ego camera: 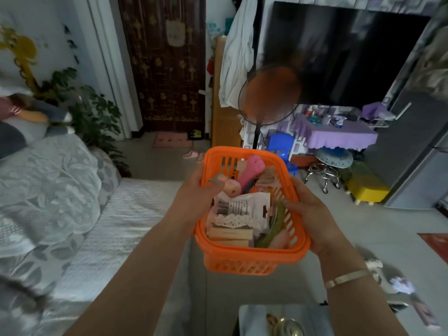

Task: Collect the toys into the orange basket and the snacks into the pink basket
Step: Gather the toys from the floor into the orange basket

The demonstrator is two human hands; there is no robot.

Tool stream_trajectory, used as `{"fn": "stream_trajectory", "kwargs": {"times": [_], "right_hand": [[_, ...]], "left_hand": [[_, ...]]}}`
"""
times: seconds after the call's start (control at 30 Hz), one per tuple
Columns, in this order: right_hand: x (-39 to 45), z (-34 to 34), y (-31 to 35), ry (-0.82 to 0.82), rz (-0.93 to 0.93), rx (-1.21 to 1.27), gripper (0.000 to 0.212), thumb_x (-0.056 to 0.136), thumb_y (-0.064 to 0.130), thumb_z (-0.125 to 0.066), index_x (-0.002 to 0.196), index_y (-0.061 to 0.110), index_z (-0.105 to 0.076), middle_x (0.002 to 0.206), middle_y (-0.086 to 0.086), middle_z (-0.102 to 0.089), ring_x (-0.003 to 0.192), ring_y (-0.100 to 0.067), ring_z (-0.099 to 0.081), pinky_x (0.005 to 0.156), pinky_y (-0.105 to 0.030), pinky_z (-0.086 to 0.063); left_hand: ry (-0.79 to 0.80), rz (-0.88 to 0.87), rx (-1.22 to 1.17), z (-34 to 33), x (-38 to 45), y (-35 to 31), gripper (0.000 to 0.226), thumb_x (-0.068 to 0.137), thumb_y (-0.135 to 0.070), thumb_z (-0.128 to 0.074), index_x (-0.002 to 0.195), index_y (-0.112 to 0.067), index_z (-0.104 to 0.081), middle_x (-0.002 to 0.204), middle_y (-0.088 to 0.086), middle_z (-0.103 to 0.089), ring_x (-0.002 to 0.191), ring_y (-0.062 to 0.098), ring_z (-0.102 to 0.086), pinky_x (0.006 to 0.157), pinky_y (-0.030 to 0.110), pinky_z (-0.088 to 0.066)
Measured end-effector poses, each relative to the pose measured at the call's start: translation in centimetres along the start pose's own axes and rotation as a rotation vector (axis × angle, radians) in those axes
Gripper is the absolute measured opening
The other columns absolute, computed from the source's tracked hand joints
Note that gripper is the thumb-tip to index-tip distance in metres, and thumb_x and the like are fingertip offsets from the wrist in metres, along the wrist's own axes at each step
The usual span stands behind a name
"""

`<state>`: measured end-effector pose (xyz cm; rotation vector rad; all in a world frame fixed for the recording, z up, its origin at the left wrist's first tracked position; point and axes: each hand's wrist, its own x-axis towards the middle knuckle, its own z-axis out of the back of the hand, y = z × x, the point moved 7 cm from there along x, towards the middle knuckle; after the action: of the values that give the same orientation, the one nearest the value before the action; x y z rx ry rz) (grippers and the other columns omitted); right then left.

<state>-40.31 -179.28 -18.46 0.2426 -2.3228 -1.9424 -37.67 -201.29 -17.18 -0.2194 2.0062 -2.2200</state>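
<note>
I hold the orange basket (249, 260) in the air in front of me with both hands. My left hand (194, 192) grips its left rim and my right hand (308, 214) grips its right rim. Inside lie several toys: a pink bone-shaped toy (252, 170), a white packet with a barcode (242, 209), wooden blocks (230, 232) and a green fuzzy piece (274, 226). The pink basket is not in view.
A bed with a grey floral cover (60, 202) lies at the left. Ahead stand a fan (271, 93), a television (344, 54), a blue chair (281, 146), a round stool (332, 163), a yellow footstool (366, 190) and a purple-covered table (339, 134). A small table (257, 318) is below me.
</note>
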Motion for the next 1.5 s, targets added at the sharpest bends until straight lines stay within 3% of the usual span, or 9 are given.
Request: {"fn": "stream_trajectory", "kwargs": {"times": [0.27,0.37,0.5,0.63,0.77,0.9,1.1,1.33,1.5], "right_hand": [[5.1,6.9,1.2,-0.148,0.029,0.007,0.046,0.088,-0.009,-0.046,0.119,0.022,-0.059,0.112,-0.017,-0.068,0.104,-0.041,-0.064,0.093,-0.058,-0.048],[7.0,10.7,0.5,-0.292,0.029,-0.004,0.045,0.089,-0.011,-0.044,0.117,0.021,-0.059,0.113,-0.020,-0.067,0.106,-0.043,-0.062,0.094,-0.059,-0.047],[9.7,15.5,-0.5,-0.468,0.003,-0.059,0.041,0.089,-0.010,-0.044,0.120,0.015,-0.057,0.111,-0.021,-0.067,0.102,-0.041,-0.064,0.090,-0.057,-0.051],[13.8,19.2,-1.8,-0.670,-0.084,-0.123,0.043,0.092,-0.005,-0.048,0.126,0.020,-0.055,0.111,-0.013,-0.069,0.098,-0.033,-0.068,0.087,-0.054,-0.054],[19.5,21.4,-3.1,-0.807,-0.127,-0.125,0.041,0.093,-0.004,-0.048,0.115,0.027,-0.062,0.105,-0.010,-0.071,0.099,-0.035,-0.067,0.092,-0.057,-0.049],[23.9,22.1,-3.8,-0.885,-0.165,-0.098,0.032,0.093,-0.005,-0.048,0.094,0.024,-0.062,0.078,0.012,-0.074,0.079,-0.016,-0.071,0.082,-0.043,-0.053],[26.2,24.9,-4.1,-0.954,-0.192,-0.058,0.043,0.092,-0.008,-0.046,0.096,0.034,-0.057,0.075,0.015,-0.073,0.071,-0.009,-0.071,0.061,-0.026,-0.058],[27.2,30.1,-3.3,-1.094,-0.168,-0.035,0.050,0.092,-0.005,-0.049,0.113,0.040,-0.052,0.088,0.012,-0.072,0.094,-0.023,-0.067,0.085,-0.045,-0.053],[29.6,37.0,-2.2,-1.132,-0.115,0.028,0.045,0.093,-0.005,-0.046,0.111,0.036,-0.050,0.080,0.016,-0.072,0.074,-0.009,-0.072,0.057,-0.025,-0.057]], "left_hand": [[0.211,0.004,-0.020,-8.3,8.8,0.0,0.027,0.096,-0.029,-0.065,0.109,-0.052,-0.061,0.106,-0.018,-0.071,0.103,0.009,-0.067,0.091,0.036,-0.053],[0.323,-0.012,-0.019,-12.9,13.2,1.1,0.030,0.095,-0.025,-0.066,0.121,-0.040,-0.064,0.104,-0.016,-0.074,0.096,0.003,-0.069,0.081,0.026,-0.054],[0.477,-0.039,-0.037,-19.6,19.7,3.5,0.028,0.093,-0.018,-0.066,0.102,-0.045,-0.065,0.087,-0.029,-0.073,0.081,-0.011,-0.067,0.071,0.014,-0.050],[0.650,0.007,-0.015,-25.5,26.4,6.7,0.031,0.091,-0.029,-0.069,0.110,-0.052,-0.064,0.104,-0.020,-0.074,0.100,0.003,-0.070,0.097,0.038,-0.052],[0.789,0.047,-0.013,-29.2,34.0,8.1,0.029,0.088,-0.041,-0.067,0.112,-0.057,-0.060,0.106,-0.022,-0.073,0.103,0.002,-0.068,0.094,0.036,-0.052],[0.864,0.097,-0.016,-31.4,39.9,8.4,0.025,0.094,-0.034,-0.064,0.107,-0.055,-0.058,0.103,-0.024,-0.070,0.103,0.000,-0.065,0.084,0.026,-0.049],[0.972,0.175,-0.080,-35.7,42.5,8.6,0.029,0.089,-0.037,-0.069,0.106,-0.054,-0.054,0.096,-0.027,-0.066,0.093,-0.003,-0.064,0.071,0.019,-0.049],[1.088,0.173,-0.035,-43.1,44.3,8.2,0.028,0.093,-0.037,-0.063,0.104,-0.058,-0.047,0.098,-0.030,-0.060,0.095,-0.002,-0.061,0.073,0.021,-0.048],[1.133,0.092,0.034,-51.5,47.4,7.5,0.037,0.097,-0.041,-0.058,0.132,-0.048,-0.048,0.116,-0.018,-0.064,0.110,0.011,-0.063,0.093,0.038,-0.054]]}}
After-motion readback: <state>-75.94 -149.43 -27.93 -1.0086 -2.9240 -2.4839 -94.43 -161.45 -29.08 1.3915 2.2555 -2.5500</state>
